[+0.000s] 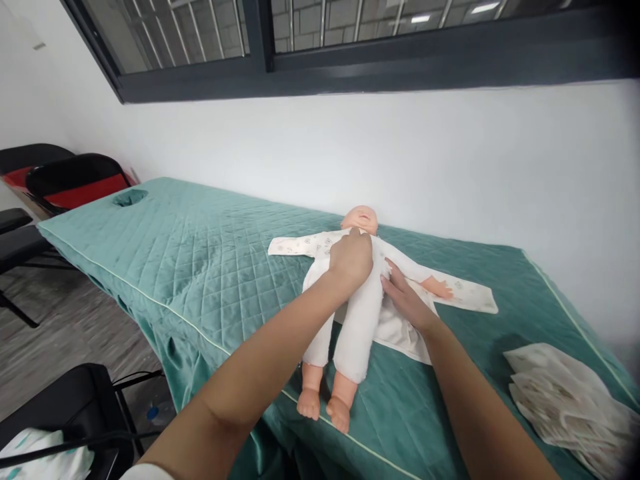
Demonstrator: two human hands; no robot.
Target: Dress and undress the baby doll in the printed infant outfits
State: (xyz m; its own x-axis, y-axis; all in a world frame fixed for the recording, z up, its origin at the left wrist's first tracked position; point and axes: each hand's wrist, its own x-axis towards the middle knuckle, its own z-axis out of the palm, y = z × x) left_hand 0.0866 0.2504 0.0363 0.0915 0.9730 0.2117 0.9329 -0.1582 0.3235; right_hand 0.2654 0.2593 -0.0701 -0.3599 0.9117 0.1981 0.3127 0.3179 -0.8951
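Note:
A baby doll [360,218] lies on its back, its head toward the wall and its bare feet toward me. White fuzzy trousers [361,333] cover its legs and reach up its body. Under and beside it spreads a white printed baby shirt [465,291], its sleeves stretched out to both sides; a doll hand shows by the right sleeve. My left hand [353,257] is closed on the doll's chest, and what its curled fingers hold is hidden. Against the doll's right-hand side as I see it, my right hand [406,300] rests with extended fingers, touching the cloth.
The green quilted bed cover [210,247] runs along the white wall below a window. A crumpled pile of whitish fabric or plastic [565,400] lies at the right. Black chairs [65,393] stand on the left, the nearest with a patterned cloth [45,455] on it.

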